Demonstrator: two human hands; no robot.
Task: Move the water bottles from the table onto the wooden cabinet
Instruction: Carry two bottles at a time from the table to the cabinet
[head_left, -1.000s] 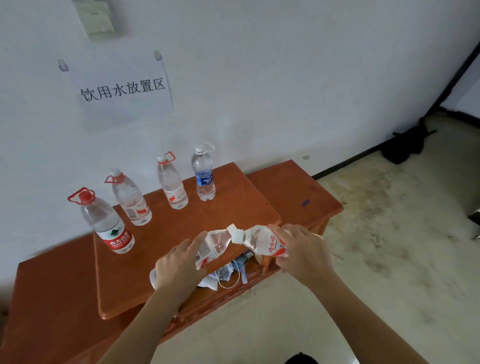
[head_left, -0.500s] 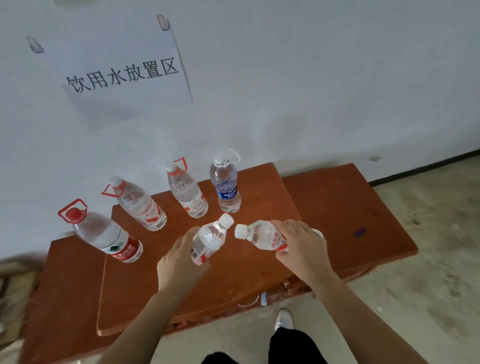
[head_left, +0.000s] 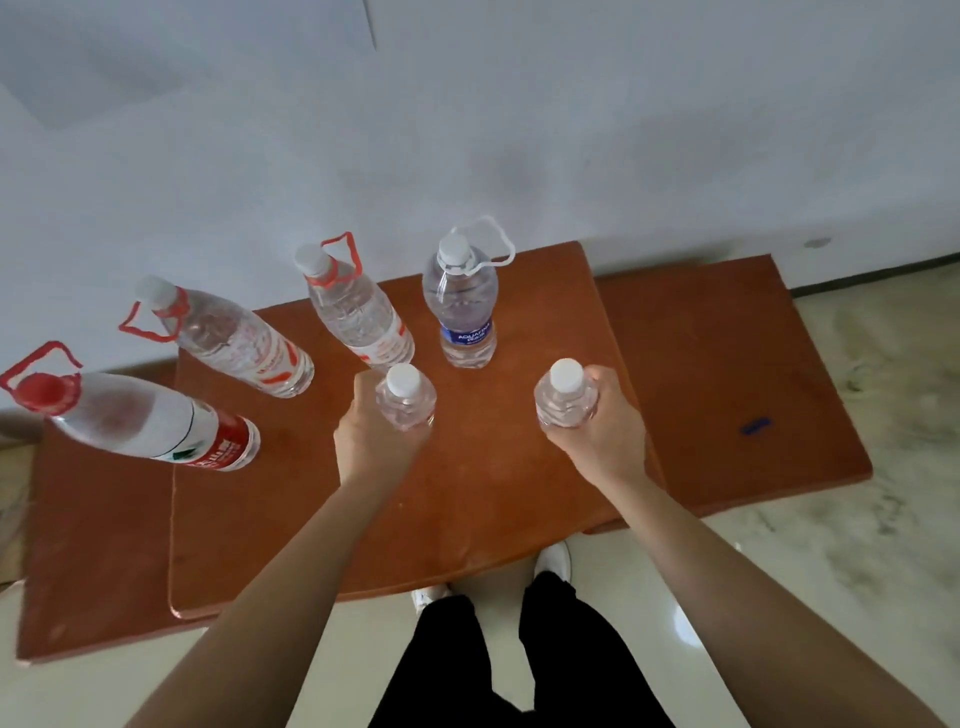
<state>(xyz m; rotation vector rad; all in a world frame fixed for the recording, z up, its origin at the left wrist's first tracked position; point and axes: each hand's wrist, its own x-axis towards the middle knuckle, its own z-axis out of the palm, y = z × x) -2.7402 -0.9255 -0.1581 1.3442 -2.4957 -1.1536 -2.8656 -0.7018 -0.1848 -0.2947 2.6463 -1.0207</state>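
Bottles (head_left: 405, 397) are being gripped over the cabinet (head_left: 467, 509): left bottle (head_left: 406, 400) by the left hand (head_left: 371, 441), right bottle (head_left: 566, 402) by the right hand (head_left: 602, 431); the tall bottle (head_left: 363, 317) at eleven o'clock is being crowded dangerously.

The cabinet (head_left: 493, 493) is reddish-brown with a blue mark (head_left: 756, 426) on its right part. At the cabinet's back, the blue-labelled bottle (head_left: 462, 312) has a white cap and loop; two middle bottles (head_left: 358, 317) carry red-patterned labels and red loops. At its left, the red-capped bottle (head_left: 156, 421) has a red label. Both small bottles (head_left: 405, 402) are white-capped.
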